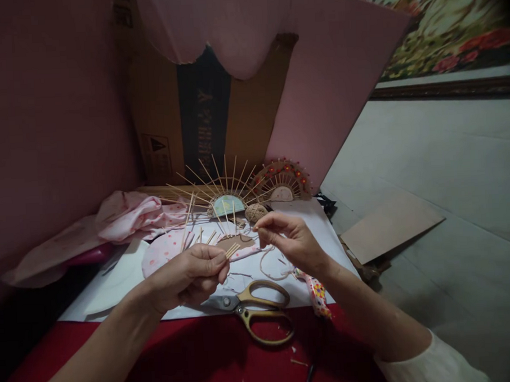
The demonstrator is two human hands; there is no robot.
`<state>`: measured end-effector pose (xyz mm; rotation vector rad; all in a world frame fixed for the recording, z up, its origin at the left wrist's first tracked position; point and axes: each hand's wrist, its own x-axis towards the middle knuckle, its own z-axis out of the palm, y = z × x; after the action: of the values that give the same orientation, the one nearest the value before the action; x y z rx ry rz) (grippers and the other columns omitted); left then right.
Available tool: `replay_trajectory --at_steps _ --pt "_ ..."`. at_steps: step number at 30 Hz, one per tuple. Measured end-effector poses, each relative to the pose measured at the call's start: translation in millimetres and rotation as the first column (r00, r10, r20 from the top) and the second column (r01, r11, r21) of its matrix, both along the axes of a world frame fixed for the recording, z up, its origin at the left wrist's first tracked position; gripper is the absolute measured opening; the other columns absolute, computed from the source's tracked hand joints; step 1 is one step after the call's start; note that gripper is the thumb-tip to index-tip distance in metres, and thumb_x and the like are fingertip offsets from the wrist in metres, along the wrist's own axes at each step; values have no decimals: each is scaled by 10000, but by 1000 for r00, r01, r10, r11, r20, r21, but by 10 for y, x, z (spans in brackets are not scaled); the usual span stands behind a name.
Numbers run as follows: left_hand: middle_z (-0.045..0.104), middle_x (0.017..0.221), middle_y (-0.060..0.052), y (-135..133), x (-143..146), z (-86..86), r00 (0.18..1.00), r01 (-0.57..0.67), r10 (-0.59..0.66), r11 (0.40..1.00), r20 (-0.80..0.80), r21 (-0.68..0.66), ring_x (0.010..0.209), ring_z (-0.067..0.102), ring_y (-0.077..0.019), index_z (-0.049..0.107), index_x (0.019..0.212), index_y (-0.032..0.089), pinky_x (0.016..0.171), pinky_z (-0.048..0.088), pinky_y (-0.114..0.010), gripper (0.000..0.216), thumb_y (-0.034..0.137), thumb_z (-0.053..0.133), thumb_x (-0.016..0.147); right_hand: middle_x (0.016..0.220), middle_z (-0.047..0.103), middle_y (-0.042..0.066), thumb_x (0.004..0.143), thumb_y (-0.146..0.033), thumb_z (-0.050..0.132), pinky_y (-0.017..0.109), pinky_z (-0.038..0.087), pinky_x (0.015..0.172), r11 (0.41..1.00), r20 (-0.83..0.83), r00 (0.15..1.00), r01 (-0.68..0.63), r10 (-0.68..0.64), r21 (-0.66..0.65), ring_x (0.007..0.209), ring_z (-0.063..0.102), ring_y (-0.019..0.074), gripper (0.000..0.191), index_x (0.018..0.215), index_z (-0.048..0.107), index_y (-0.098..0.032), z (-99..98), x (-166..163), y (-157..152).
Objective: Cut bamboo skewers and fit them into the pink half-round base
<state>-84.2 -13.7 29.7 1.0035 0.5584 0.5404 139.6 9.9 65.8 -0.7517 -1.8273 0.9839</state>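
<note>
the scissors [240,311] lie across the near edge of the white paper [324,233], handles reaching over the red cloth [173,352]; their tips are hidden behind the left hand [223,266], which could brush the blades if it sank. just above the scissors, that hand pinches a few sticks [232,249] between thumb and fingertips; a slackened grip might let one slide out of the bunch. beyond the scissors and to their right, the right hand [291,240] has thumb and fingertips pressed together; whether anything thin is between them, i cannot tell. past the scissors, loose twine [263,268] curls near that hand and could snag a finger. farther off, the card [236,242] might shift if bumped. farthest from the scissors, the fan [228,204] has thin spokes that a careless reach could bend.
</note>
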Motion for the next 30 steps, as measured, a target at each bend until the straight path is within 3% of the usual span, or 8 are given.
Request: replay_trajectory --at_steps 5,10,12,14,17,19,24,30 --pt "224 377 101 -4 18 -22 999 19 -19 1000 45 -15 311 108 -26 537 646 153 288 120 -141 301 375 512 848 688 630 -15 826 -125 545 249 456 596 999 153 988 -30 23 42 606 554 102 170 919 671 -190 -245 -85 -85" --pt "236 380 98 -15 51 -21 996 24 -19 998 84 -53 309 109 -28 542 665 157 283 143 -133 278 326 472 873 901 672 41 850 -165 563 336 469 780 983 178 984 -51 19 176 837 590 153 143 894 691 -210 -306 -158 -100" --pt "244 375 97 -20 58 -13 995 22 -15 997 103 -68 296 111 -29 542 673 160 271 149 -132 275 312 451 883 923 668 55 852 -207 571 357 464 818 993 110 994 -35 22 112 881 592 167 123 886 689 -199 -294 -187 -120" --pt "244 369 97 -23 61 -8 993 28 -18 996 118 -87 285 109 -31 540 677 162 258 151 -129 283 311 431 891 923 668 54 829 -246 603 347 475 808 998 -11 998 -56 55 -35 867 604 165 126 915 679 -194 -280 -223 -144" --pt "260 367 95 -25 70 -13 989 59 -42 991 141 -118 277 121 -31 532 676 161 247 161 -122 292 319 422 894 839 663 25 755 -275 686 285 490 706 958 -191 977 -140 93 -251 750 604 132 220 957 663 -192 -277 -287 -156" --pt "291 371 90 -28 89 -25 987 78 -57 987 148 -139 273 135 -30 529 680 160 242 177 -119 287 319 423 894 750 638 -2 715 -291 722 237 470 617 927 -271 958 -184 95 -326 656 575 103 211 888 668 -181 -295 -330 -143" --pt "408 391 58 -43 171 -56 991 27 -12 994 136 -108 255 270 -43 563 725 142 264 304 -148 293 313 406 903 653 612 -8 708 -363 723 222 435 557 864 -358 932 -225 57 -450 576 543 91 234 706 632 -148 -377 -381 -84" --pt "632 573 -69 -42 204 -44 992 22 -12 997 125 -76 435 610 -159 598 950 110 452 477 -249 297 301 374 918 612 606 -4 647 -370 759 213 412 512 882 -313 947 -86 -72 -464 525 502 82 259 693 666 -133 -366 -262 60"
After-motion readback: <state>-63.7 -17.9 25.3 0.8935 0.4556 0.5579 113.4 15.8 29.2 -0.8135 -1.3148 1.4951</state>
